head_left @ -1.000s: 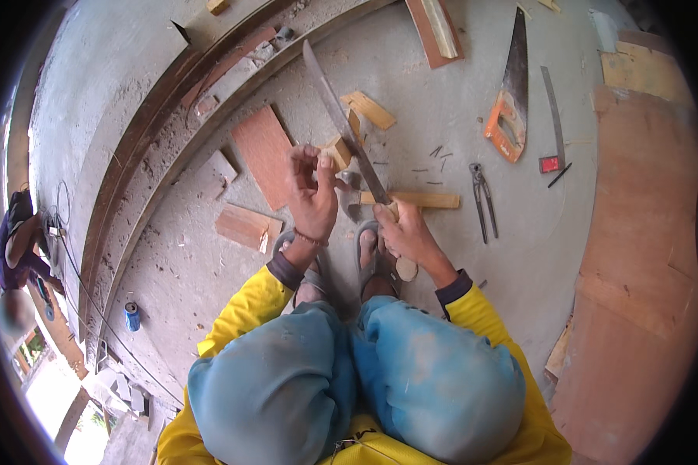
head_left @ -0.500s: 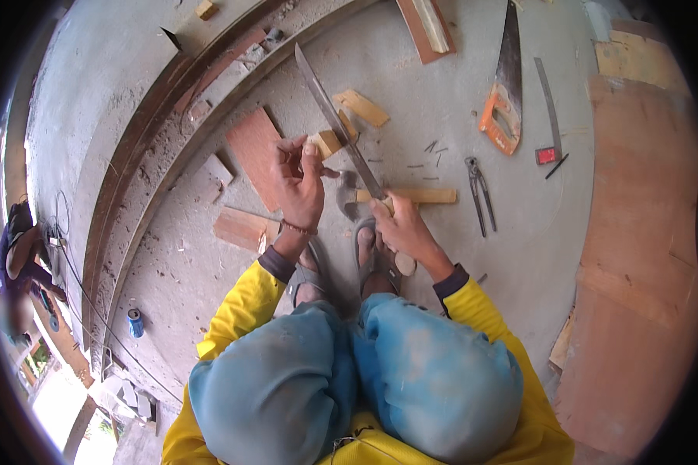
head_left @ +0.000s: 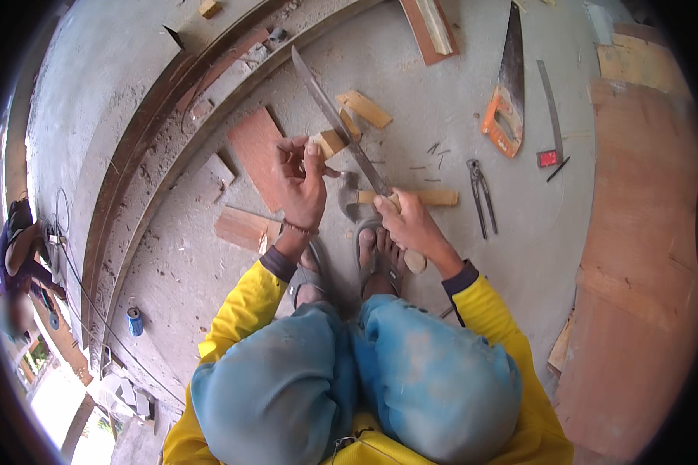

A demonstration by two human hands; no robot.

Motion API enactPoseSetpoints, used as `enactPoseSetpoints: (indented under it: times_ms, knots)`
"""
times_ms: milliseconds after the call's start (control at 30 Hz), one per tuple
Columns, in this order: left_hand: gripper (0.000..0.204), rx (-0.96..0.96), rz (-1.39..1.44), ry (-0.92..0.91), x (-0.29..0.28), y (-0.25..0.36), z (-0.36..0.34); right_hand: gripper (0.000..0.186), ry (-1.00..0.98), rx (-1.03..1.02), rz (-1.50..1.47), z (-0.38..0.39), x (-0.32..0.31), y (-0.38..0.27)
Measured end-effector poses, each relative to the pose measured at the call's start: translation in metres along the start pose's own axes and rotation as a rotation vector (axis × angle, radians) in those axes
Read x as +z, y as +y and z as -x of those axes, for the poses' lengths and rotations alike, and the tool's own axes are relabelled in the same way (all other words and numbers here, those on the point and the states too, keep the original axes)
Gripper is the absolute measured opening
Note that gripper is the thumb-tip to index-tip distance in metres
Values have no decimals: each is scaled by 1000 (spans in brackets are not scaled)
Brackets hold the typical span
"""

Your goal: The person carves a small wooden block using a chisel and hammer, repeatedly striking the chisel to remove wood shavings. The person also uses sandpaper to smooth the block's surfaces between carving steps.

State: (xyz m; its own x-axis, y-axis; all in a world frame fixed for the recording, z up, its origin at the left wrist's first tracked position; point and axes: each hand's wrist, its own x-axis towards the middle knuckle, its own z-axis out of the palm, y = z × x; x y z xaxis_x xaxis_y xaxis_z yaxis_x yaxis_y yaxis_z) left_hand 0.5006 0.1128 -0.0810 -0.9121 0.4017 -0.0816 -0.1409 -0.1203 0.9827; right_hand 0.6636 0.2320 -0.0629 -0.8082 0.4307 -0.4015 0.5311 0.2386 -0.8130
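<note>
Between the curled fingers and thumb of my left hand (head_left: 301, 190) is a small pale wooden block (head_left: 330, 142). A long machete blade (head_left: 315, 91) lies across the block's right end, pointing up and left. My right hand (head_left: 411, 225) is closed round the machete's wooden handle, whose rounded end shows below it. On the concrete floor beneath, a claw hammer (head_left: 419, 198) lies with its wooden handle toward the right, partly hidden by the blade and right hand. More pale wood offcuts (head_left: 364, 107) lie behind the blade.
Right lie a handsaw (head_left: 504, 122), pincers (head_left: 479, 194), metal square (head_left: 550, 112) and plywood sheets (head_left: 636, 271). Reddish boards (head_left: 254, 159), loose nails and a curved raised ledge (head_left: 132, 190) are around me. A blue can (head_left: 135, 322), cables and another person (head_left: 25, 248) are at left.
My right hand and forearm have shifted slightly up and right since half a second ago, with the blade tilted a little. The view has shifted slightly. Both grips are unchanged.
</note>
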Motion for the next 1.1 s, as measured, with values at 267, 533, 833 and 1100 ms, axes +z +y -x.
enactPoseSetpoints:
  times_ms: [267, 533, 833, 1100]
  knots:
    - [21, 25, -75, 11, 9, 5, -2, 27, 293, -215, 60, 14, 5, -30]
    - [19, 20, -5, -27, 3, 0, -2, 26, 19, 77, -68, 4, 3, -4]
    - [20, 39, -19, -38, 9, -4, 2, 28, 205, -81, 213, 11, 23, 25]
    - [18, 33, -3, 13, -1, 3, -8, 27, 260, -222, -71, 15, -2, -39]
